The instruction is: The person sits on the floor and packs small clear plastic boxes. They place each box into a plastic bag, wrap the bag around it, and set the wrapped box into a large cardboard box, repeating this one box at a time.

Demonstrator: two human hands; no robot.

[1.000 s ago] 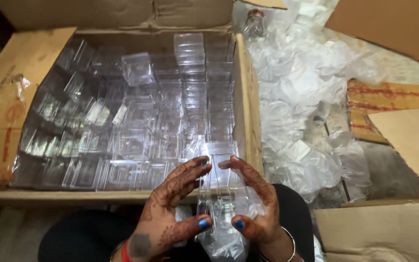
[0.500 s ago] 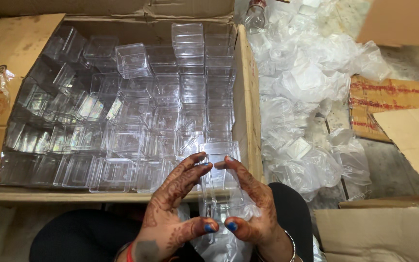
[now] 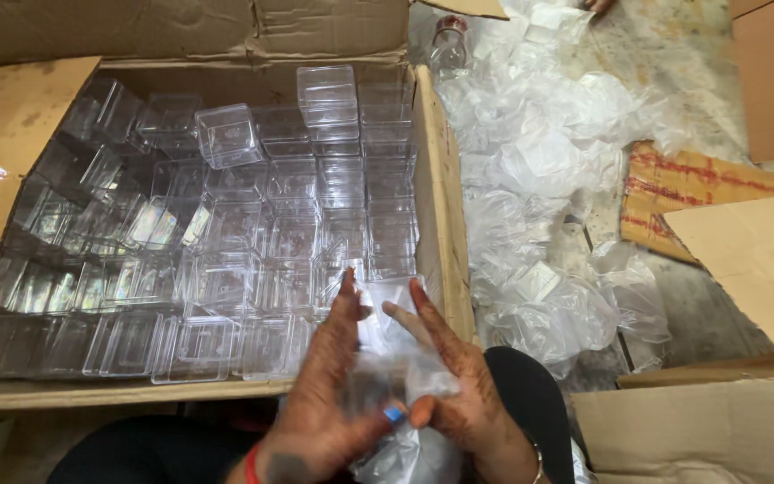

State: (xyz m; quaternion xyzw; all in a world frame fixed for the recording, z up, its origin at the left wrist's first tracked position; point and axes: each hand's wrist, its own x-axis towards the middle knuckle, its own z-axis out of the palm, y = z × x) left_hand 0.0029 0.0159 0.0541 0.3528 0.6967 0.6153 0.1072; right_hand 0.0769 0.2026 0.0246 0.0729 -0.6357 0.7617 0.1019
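Since half second back: left hand (image 3: 320, 403) and right hand (image 3: 459, 394) shifted closer, fingers straighter, clasping clear plastic box (image 3: 385, 309) in thin bag (image 3: 405, 430) at near edge of cardboard carton (image 3: 445, 224). Carton packed with clear boxes (image 3: 226, 233). Heap of empty bags (image 3: 548, 188) at right.

Plastic boxes (image 3: 226, 260) in cardboard carton (image 3: 445, 233), plastic wrappers (image 3: 548, 179) heaped right of it, hands (image 3: 387, 394) in front

Between the fingers (image 3: 423, 315), the clear plastic bag (image 3: 396, 376) veiled whatever it held. The left hand (image 3: 324, 403) and right hand (image 3: 459, 394) were cut off at the wrists by the bottom edge.
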